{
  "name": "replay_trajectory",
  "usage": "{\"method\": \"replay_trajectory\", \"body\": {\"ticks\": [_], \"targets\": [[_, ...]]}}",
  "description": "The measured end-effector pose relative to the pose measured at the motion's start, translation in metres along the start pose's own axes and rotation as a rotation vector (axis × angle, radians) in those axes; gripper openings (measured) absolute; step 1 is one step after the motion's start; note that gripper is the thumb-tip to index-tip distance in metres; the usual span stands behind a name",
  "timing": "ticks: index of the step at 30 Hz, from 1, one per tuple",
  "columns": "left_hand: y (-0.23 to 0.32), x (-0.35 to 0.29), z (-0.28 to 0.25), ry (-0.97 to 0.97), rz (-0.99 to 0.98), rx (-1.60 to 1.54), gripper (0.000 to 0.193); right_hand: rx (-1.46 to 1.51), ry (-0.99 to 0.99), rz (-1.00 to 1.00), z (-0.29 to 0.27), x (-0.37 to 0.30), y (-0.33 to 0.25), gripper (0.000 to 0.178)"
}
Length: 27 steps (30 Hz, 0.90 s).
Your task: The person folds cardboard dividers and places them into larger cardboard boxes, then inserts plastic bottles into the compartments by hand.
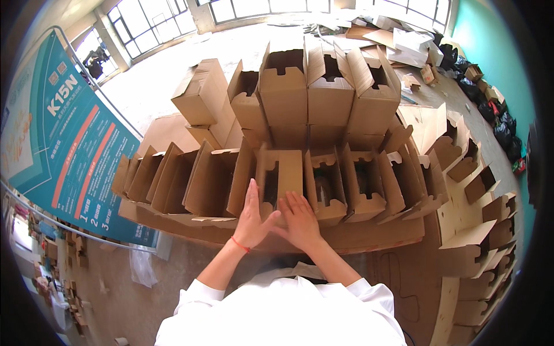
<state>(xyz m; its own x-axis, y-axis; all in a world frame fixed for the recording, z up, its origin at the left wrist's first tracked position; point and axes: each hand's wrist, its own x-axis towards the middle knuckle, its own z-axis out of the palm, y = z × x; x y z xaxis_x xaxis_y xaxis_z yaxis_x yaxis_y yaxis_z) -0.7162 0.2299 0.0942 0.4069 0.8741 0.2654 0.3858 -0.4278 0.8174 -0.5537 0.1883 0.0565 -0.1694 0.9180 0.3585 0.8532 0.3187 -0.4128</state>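
Both my hands are at a brown cardboard box [290, 164] in the middle of a row of upright boxes. A flap lies over the right part of its top, and a dark gap shows at the left. My right hand [300, 222] rests flat on the near end of that flap, fingers stretched. At the box's left near edge, my left hand [252, 222] stands with its fingers straight and its thumb pointing toward the right hand. Neither hand grips anything. To the right, an open box [329, 199] holds something clear and shiny that I cannot make out.
More open boxes [213, 179] flank it. Taller boxes [283, 95] stand behind, one closed box [202, 92] at the far left. Further boxes [490, 225] line the right side. A teal banner [69, 127] stands left; black bags [502, 132] lie along the right wall.
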Motion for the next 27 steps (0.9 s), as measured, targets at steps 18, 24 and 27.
{"method": "replay_trajectory", "body": {"ticks": [18, 24, 27], "targets": [[-0.047, -0.024, 0.015, -0.208, 0.212, 0.431, 0.061, -0.113, 0.093, 0.018, 0.011, -0.011, 0.002, 0.058], [-0.032, -0.031, 0.005, -0.113, 0.171, 0.376, 0.06, -0.048, 0.022, 0.004, -0.008, 0.007, -0.029, 0.059], [0.004, -0.044, -0.05, 0.157, 0.086, 0.24, 0.027, 0.006, 0.101, -0.071, -0.006, 0.016, -0.053, 0.059]]}}
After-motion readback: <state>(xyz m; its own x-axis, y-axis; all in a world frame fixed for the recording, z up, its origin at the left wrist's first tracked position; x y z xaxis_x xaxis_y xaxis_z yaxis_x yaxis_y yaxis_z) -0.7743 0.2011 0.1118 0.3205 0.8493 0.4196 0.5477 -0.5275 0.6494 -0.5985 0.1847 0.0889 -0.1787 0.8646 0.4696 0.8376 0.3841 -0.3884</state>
